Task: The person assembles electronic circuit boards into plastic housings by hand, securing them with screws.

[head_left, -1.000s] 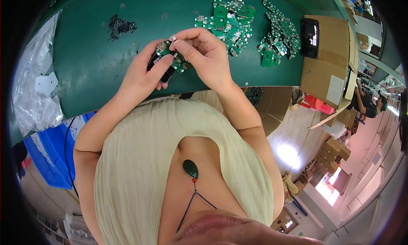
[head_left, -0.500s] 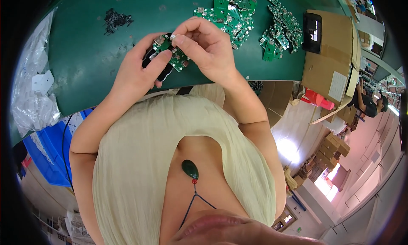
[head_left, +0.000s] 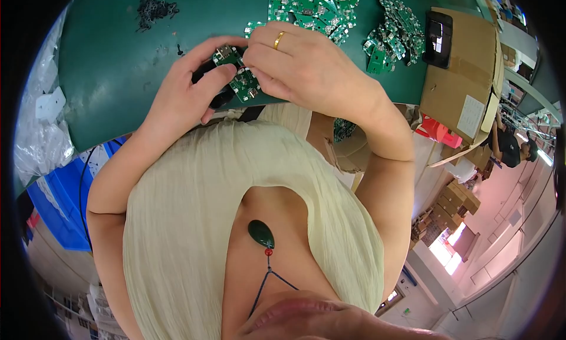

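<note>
My left hand (head_left: 180, 89) grips a small green circuit board (head_left: 245, 86) together with a dark block (head_left: 221, 97) beneath it, thumb pressed on the board's face. Metal connectors show on the board's upper end. Over the board's right edge, my right hand (head_left: 318, 66) is curled with its fingers drawn together; its back and a gold ring face up. Whatever lies between those fingertips is hidden.
A heap of green circuit boards (head_left: 312, 10) lies beyond my right hand, with a second heap (head_left: 396, 33) farther right. Small black pieces (head_left: 154, 11) are piled at the back left. A dark phone-like device (head_left: 438, 39) rests against a cardboard box (head_left: 463, 74). Clear plastic wrapping (head_left: 35, 127) covers the left edge.
My right hand has turned over, back now upward, and its forearm has swung outward to the right. The left hand still grips the board; its position is nearly unchanged.
</note>
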Tool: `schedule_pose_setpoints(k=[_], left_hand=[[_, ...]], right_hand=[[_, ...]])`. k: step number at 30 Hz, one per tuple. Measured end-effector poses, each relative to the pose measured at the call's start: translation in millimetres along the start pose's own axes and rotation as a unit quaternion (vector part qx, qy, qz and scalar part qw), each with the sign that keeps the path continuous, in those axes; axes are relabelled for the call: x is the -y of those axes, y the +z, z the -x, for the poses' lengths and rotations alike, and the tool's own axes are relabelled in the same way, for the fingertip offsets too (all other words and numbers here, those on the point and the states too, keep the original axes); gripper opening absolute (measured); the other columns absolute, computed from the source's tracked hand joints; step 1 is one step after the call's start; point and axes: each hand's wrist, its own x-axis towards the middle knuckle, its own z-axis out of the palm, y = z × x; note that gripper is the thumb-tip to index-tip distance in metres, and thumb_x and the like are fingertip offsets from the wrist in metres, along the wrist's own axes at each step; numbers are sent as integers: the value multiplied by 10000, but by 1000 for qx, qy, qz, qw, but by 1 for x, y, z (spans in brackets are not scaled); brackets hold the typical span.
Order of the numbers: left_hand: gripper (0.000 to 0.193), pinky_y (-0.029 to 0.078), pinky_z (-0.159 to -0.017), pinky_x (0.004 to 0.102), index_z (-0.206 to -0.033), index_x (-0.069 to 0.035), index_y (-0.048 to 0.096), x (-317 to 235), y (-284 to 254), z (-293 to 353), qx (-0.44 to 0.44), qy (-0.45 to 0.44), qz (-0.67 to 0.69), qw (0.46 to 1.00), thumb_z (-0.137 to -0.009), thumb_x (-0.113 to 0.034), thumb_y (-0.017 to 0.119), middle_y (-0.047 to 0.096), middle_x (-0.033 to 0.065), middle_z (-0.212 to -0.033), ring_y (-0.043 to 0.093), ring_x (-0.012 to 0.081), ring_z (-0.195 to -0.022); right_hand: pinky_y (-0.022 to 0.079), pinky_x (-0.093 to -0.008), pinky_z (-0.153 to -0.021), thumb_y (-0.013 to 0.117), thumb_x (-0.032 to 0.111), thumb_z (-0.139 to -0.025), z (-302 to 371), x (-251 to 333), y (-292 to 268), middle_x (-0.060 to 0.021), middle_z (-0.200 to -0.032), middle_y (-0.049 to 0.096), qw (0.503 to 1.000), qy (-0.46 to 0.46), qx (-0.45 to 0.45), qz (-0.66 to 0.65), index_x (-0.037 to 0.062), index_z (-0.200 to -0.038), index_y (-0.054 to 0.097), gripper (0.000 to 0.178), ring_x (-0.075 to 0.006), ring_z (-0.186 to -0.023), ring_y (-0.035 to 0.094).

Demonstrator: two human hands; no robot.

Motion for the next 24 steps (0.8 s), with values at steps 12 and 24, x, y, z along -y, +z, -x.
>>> schedule_pose_setpoints(k=[12, 24], left_hand=[[293, 315, -381, 207, -1095, -77, 530, 0, 2, 1, -11, -6, -13, 1000, -811, -146, 502, 531, 8, -692, 389, 60, -400], [329, 311, -359, 201, -1142, -14, 494, -2, 1, 2, 28, -59, 75, 995, -849, -145, 422, 538, 30, -650, 424, 61, -408]], right_hand=[[487, -289, -640, 563, 83, -676, -7, 6, -2, -64, -829, 545, 998, -6, 59, 32, 21, -794, 541, 135, -200, -789, 532], [491, -298, -598, 577, 70, -643, -15, 9, -3, -72, -795, 547, 994, -18, 108, 16, 12, -775, 532, 150, -217, -783, 538]])
